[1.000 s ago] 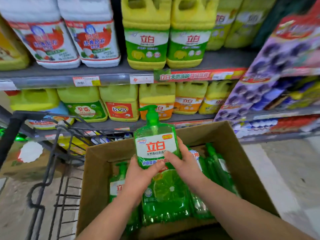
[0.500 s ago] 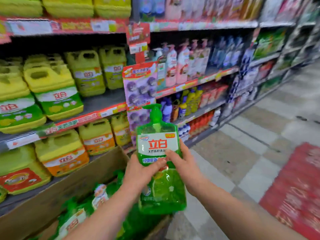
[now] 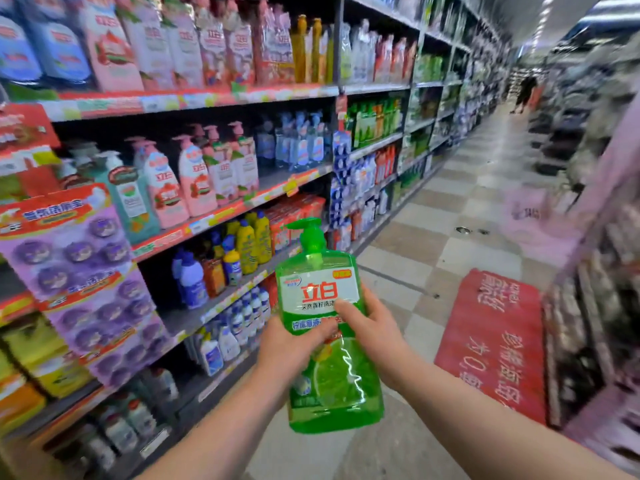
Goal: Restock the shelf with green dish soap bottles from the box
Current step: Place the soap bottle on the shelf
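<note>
- Risk at the hands: green dish soap bottle [image 3: 341, 384] hangs in mid-air over the tiled floor [image 3: 446, 244], nothing beneath to catch it. The plastic looks glossy and the bottle looks full, so a slackened hold could let it slide out and burst.
- Left grip [image 3: 289, 351]: clamped on the bottle's left side at mid-height, thumb laid across the lower edge of the label, fingers hidden behind.
- Right grip [image 3: 375, 336]: clamped on the right side at about the same height, thumb tip on the label front, fingers wrapped out of sight. Neither hand is under the base.
- Bottle is near upright, top leaning slightly left, green pump [image 3: 310, 235] uppermost. A raised pump may catch a shelf lip when slid in.
- Box is not in view.
- Shelving [image 3: 221, 214] runs just beside on the left. The nearest bays look full: purple hanging packs [image 3: 79, 271], pink pump bottles [image 3: 197, 181], small blue and yellow bottles below. Likely error is placing the bottle in the wrong bay.
- Red floor mat [image 3: 498, 341] lies ahead right; an edge could catch a foot while both hands are occupied.
- Green packs [image 3: 375, 121] sit further along; too blurred to tell if they match.
- A person [image 3: 524, 93] stands far down the aisle, well apart.
</note>
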Available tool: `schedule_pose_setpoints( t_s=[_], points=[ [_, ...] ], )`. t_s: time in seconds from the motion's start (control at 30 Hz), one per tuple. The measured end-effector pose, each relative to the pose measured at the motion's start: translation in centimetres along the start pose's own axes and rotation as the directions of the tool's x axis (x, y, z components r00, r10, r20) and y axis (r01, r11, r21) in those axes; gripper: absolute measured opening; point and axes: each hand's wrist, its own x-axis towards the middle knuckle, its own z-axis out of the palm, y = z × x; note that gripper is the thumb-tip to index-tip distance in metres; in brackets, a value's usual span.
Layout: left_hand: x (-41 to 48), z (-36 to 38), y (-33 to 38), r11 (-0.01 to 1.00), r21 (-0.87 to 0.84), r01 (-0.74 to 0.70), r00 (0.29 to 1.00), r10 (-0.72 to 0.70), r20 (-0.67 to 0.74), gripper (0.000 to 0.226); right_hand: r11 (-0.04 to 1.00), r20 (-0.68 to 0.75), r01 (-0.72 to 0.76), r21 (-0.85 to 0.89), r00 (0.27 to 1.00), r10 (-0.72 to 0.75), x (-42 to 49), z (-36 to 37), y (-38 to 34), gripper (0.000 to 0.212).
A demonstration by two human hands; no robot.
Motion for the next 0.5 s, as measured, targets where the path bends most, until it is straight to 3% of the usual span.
schedule_pose_setpoints(
  t_s=[0.33, 0.5],
  points=[
    [14.5, 7.4, 0.9, 0.999, 0.027, -0.016, 0.994, 0.013, 0.112, 0.037, 0.998, -0.083, -0.006, 0.055, 0.996, 0.01, 13.7, -6.5, -0.1, 0.027],
    [23.3, 9.3, 2.7, 0.998, 0.014, -0.057, 0.991, 0.055, 0.123, 0.025, 0.999, -0.092, 0.014, 0.033, 0.996, -0.011, 22.3, -7.9, -1.0, 0.028]
  ],
)
